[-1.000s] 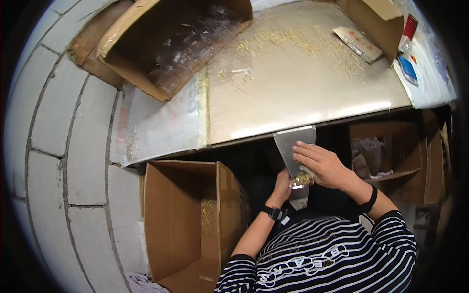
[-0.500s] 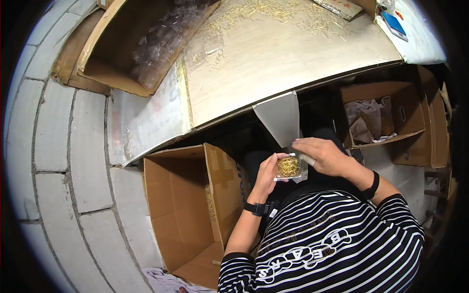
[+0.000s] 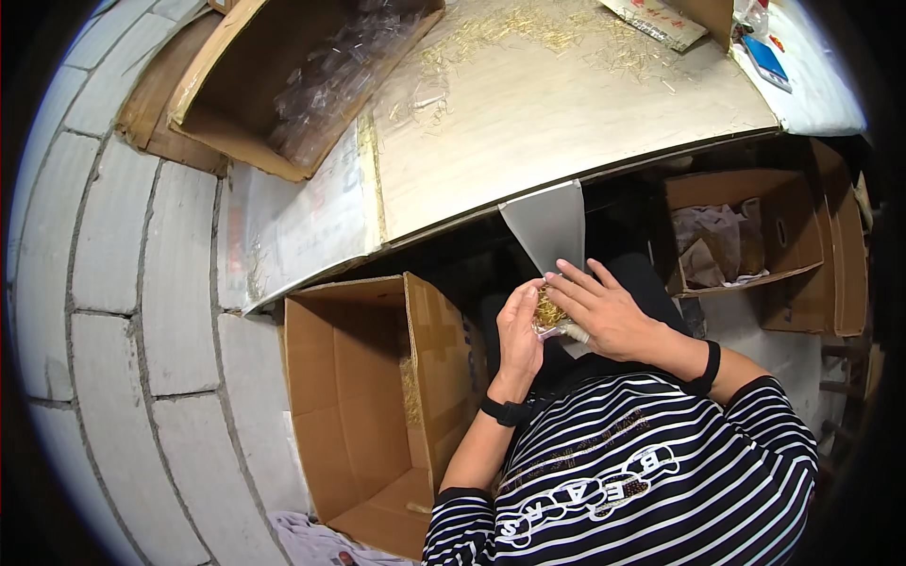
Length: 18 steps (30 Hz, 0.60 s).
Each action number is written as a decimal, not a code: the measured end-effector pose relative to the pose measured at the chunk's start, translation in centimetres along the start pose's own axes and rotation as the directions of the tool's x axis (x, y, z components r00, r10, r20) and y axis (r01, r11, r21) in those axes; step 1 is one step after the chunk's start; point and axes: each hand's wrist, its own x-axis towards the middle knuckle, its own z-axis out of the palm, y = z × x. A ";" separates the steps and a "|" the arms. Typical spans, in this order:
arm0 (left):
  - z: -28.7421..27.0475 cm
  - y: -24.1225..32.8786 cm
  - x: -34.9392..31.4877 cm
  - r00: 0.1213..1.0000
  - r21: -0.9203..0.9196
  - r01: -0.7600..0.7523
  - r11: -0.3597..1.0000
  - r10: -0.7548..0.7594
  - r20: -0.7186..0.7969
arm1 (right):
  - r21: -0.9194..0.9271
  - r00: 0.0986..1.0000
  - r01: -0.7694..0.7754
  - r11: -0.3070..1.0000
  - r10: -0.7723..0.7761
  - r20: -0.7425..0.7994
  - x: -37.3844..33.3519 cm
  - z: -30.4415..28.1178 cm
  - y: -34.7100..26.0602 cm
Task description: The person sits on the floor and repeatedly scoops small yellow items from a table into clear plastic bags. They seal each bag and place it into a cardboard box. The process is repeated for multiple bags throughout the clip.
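In my left hand is a small clear plastic box full of thin gold-coloured wire pieces, too small to tell their exact kind. The fingers of that hand close around the box's left side. My right hand lies over the top and right side of the box with its fingers stretched out and somewhat apart, hiding part of it. Both hands are above my lap. Just beyond them, a grey-white sheet-like chute slopes down from the table's edge.
More gold pieces lie scattered across the far part of the pale tabletop. A cardboard box of clear plastic boxes stands on it at left. A tall open carton is left of my legs; another carton sits at right under the table.
My right hand has come down and left onto the box, fingers spreading over its top. My left hand has turned slightly with the box. The whole view has shifted a little.
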 end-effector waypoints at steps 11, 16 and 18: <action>-0.1 0.7 -0.4 0.999 -0.006 0.006 1.000 -0.006 -0.034 | 0.052 0.996 0.075 0.996 -0.077 0.035 0.4 0.0 -0.2; -0.4 1.2 -0.7 0.998 -0.057 0.062 0.996 -0.061 0.026 | 0.310 0.979 0.023 0.951 0.042 -0.201 0.8 -0.8 0.5; -1.2 1.8 -0.6 0.989 -0.098 0.089 0.991 -0.077 0.123 | 0.461 0.920 -0.079 0.884 0.243 -0.307 1.3 -2.1 1.2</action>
